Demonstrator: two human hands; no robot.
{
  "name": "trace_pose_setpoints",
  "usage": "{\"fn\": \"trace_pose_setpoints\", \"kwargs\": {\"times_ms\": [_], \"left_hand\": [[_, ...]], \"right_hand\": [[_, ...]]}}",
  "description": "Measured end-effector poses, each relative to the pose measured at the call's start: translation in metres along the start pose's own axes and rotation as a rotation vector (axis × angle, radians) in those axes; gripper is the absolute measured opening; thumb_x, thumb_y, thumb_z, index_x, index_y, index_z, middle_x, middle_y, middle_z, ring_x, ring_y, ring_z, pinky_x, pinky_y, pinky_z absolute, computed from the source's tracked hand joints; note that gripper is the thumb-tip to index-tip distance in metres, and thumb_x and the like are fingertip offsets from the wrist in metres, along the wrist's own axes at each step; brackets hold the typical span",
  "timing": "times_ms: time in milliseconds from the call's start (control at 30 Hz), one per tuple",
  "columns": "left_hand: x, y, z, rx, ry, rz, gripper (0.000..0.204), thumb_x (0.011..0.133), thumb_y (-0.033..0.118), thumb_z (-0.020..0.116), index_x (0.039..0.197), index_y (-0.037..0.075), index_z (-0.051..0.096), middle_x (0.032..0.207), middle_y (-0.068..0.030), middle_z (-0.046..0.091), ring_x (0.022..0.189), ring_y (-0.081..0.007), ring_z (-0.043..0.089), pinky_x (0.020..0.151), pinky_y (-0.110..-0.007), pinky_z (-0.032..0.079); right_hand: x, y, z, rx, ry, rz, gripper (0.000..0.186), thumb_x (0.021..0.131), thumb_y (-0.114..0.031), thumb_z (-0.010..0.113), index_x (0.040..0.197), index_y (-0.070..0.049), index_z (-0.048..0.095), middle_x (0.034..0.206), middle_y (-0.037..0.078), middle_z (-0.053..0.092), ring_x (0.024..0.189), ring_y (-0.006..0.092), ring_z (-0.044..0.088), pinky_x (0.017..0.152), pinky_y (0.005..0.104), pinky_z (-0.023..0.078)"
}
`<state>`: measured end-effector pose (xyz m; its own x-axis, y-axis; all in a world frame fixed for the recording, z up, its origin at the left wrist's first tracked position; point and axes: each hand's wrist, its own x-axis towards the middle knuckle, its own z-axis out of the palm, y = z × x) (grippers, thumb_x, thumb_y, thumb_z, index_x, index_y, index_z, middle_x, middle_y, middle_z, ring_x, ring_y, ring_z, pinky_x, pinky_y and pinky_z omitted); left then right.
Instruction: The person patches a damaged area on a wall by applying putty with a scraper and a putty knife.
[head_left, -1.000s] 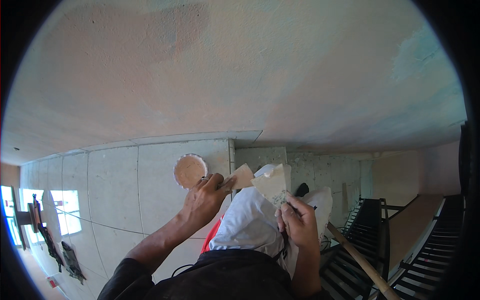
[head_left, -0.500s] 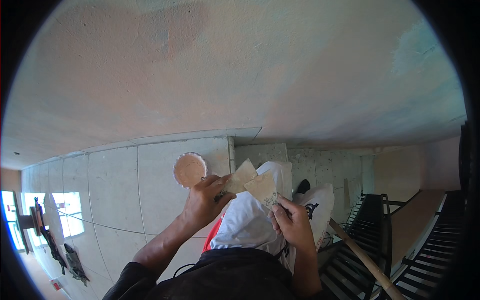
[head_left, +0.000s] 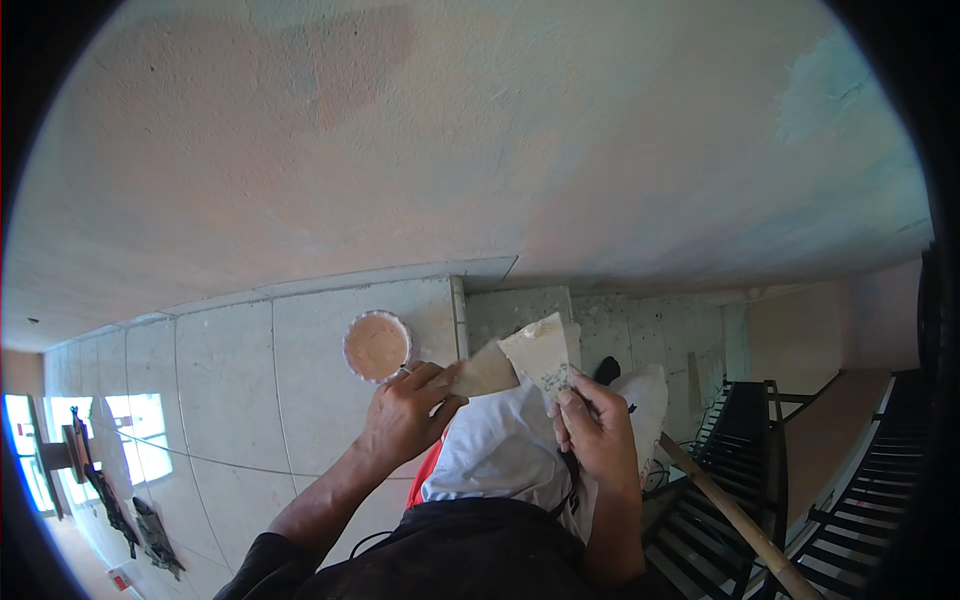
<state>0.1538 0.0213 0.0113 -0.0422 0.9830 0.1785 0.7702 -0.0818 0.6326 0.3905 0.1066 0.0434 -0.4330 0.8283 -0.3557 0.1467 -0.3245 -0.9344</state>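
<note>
My left hand (head_left: 402,408) grips a flat, beige putty scraper (head_left: 488,370), fingers closed on its near end. In my right hand (head_left: 592,420) is a second putty scraper (head_left: 542,352), pale and smeared, with dark specks near the grip and a lump of filler along its far edge. The two blades meet or nearly touch over my lap; contact cannot be made out exactly. Just beyond my left hand stands a round white bucket (head_left: 378,345) holding pinkish filler. My left fingers overlap its near rim in the picture, and a wire handle shows there.
Ahead rises a patchy pink and grey wall (head_left: 430,150), meeting the tiled floor (head_left: 230,390). Black metal stair railings (head_left: 720,470) stand at the right, with a wooden pole (head_left: 735,515) leaning near them. A thin cable (head_left: 200,453) crosses the tiles at the left.
The right scraper has turned more upright and moved slightly right and up, its edge shifting away from the left blade. The left scraper has tipped lower. Both hands keep their hold.
</note>
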Motion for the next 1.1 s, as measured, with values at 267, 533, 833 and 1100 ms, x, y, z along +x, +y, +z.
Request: {"fn": "trace_pose_setpoints", "kwargs": {"times_ms": [267, 533, 833, 1100], "left_hand": [[0.014, -0.011, -0.028, -0.746, -0.328, -0.369, 0.031, 0.104, 0.019, 0.05, 0.096, -0.006, 0.067, 0.081, -0.0113, 0.066, 0.066, -0.0137, 0.06, 0.061, -0.031, 0.049], [0.023, 0.002, -0.037, -1.055, -0.402, -0.506, 0.035, 0.108, 0.024, 0.041, 0.095, -0.003, 0.059, 0.077, -0.0084, 0.065, 0.06, -0.0115, 0.057, 0.057, -0.028, 0.048], [0.028, 0.003, -0.049, -0.884, -0.532, -0.439, 0.029, 0.107, 0.02, 0.044, 0.093, -0.001, 0.057, 0.073, -0.0047, 0.063, 0.057, -0.0094, 0.055, 0.054, -0.026, 0.045], [0.02, -0.017, -0.049, -0.812, -0.567, -0.352, 0.024, 0.105, 0.015, 0.045, 0.091, -0.001, 0.057, 0.07, -0.0035, 0.061, 0.055, -0.0087, 0.053, 0.052, -0.027, 0.043]], "right_hand": [[0.024, 0.018, -0.014, -0.297, 0.101, -0.578, 0.031, 0.099, -0.005, 0.058, 0.127, 0.007, 0.056, 0.09, 0.01, 0.064, 0.072, 0.0137, 0.059, 0.062, 0.0266, 0.048], [0.048, 0.017, -0.005, -0.558, 0.14, -1.019, 0.029, 0.09, 0.007, 0.061, 0.117, -0.002, 0.066, 0.099, 0.016, 0.064, 0.082, 0.0267, 0.065, 0.068, 0.0318, 0.052], [0.054, 0.013, -0.023, -0.804, -0.015, -1.062, 0.042, 0.078, 0.01, 0.064, 0.111, -0.013, 0.076, 0.091, 0.011, 0.062, 0.077, 0.0254, 0.06, 0.064, 0.0338, 0.049], [0.063, 0.023, -0.048, -1.083, 0.028, -1.105, 0.037, 0.077, -0.003, 0.071, 0.111, -0.018, 0.077, 0.092, 0.007, 0.061, 0.08, 0.0247, 0.061, 0.07, 0.0389, 0.05]]}}
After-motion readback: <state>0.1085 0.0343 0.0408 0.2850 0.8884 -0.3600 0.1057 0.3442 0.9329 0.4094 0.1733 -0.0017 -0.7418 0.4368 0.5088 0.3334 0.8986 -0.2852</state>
